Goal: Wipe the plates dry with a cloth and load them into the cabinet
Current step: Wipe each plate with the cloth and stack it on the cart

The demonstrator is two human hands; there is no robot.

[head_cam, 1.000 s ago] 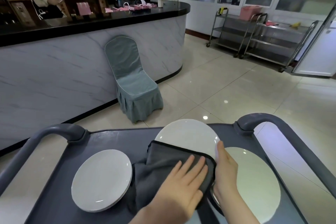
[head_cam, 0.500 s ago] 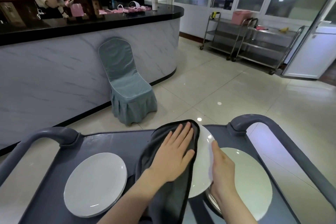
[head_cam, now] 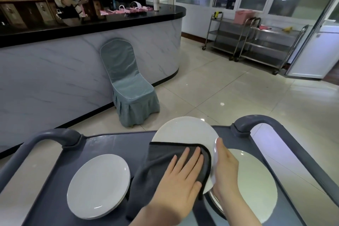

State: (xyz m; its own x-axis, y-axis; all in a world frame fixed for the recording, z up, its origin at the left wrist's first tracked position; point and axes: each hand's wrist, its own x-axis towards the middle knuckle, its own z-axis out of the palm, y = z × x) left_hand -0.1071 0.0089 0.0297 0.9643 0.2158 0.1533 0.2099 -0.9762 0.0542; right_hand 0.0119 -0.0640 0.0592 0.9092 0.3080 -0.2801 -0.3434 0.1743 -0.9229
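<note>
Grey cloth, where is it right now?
In the head view, low centre over the cart: the grey cloth is pressed by the left hand against the tilted plate that the right hand grips, right of the plate stack.

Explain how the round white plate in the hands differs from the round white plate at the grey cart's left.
The held plate is tilted up over the grey cart; the left plate lies flat on it. The right hand grips the held plate's rim and the left hand presses a dark grey cloth on it; the left plate is untouched. Both are round and white.
</note>
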